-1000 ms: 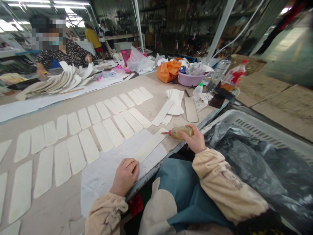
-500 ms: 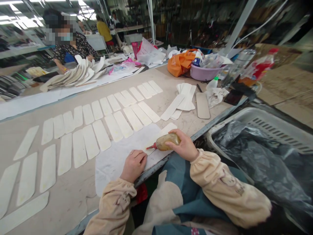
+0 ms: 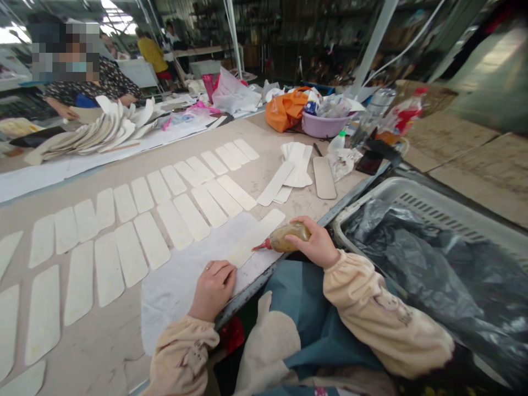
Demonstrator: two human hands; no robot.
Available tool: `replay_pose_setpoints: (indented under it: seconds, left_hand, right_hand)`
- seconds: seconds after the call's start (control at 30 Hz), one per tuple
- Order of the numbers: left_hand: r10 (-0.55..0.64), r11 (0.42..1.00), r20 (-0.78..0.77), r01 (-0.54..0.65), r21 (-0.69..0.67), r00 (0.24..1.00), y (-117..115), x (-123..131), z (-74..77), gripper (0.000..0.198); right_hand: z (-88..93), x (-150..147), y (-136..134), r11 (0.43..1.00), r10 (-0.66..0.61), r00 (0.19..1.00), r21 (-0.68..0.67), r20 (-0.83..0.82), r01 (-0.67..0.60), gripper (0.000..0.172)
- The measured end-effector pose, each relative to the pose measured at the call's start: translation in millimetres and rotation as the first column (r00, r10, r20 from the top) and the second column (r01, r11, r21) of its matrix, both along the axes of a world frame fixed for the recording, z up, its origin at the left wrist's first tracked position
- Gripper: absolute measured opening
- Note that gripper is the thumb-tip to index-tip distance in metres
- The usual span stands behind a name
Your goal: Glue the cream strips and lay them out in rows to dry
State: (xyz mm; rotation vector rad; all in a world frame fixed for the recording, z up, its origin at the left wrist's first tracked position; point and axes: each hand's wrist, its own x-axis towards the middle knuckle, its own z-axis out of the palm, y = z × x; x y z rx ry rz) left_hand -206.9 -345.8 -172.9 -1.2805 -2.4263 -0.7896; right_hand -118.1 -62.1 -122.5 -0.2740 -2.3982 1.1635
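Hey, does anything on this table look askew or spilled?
No spill stands out by the bottle. The pile of white strips near the purple basin looks askew: its pieces cross at angles, unlike the rows of strips alongside.

On my right, 1 pale basket (image 3: 385,191) holds dark plastic (image 3: 433,280). Ahead, an orange bag (image 3: 282,115) sits beside a purple bowl (image 3: 322,127). Off to my left I see 1 person (image 3: 110,81) in a patterned shirt.

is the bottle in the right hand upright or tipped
Tipped: the bottle lies sideways in the right hand, red nozzle angled toward the white strip.
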Motion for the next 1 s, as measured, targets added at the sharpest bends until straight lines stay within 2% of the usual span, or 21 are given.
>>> replay_pose_setpoints:
  seconds: [0.23,0.4,0.53,0.77,1.0]
  left_hand:
    - [-0.018,0.999,-0.039,0.019,0.041,0.999,-2,-5,-6.1,0.009]
    - [-0.032,0.998,-0.083,0.036,0.047,0.996,-2,-6,-6.0,0.009]
    - [-0.036,0.998,-0.093,0.04,0.043,0.995,-3,-6,-7.4,0.009]
    - [-0.041,0.999,-0.112,0.044,0.024,0.993,-3,-10,-6.3,0.006]
    - [0.001,0.996,-0.07,-0.007,-0.089,0.998,0,-9,-0.6,0.01]
  right_hand:
    - [-7.7,6,50,0.959,-0.268,0.961,0.078,-0.068,0.273,0.039]
    - [-17.3,5,66,0.909,-0.405,0.908,0.059,-0.109,0.413,0.042]
    - [-16.7,-1,63,0.891,-0.449,0.883,0.009,-0.134,0.454,0.041]
    - [-19.9,-18,57,0.908,-0.417,0.901,-0.026,-0.117,0.417,0.041]
    - [-24.9,0,66,0.893,-0.449,0.888,-0.056,-0.097,0.446,0.044]
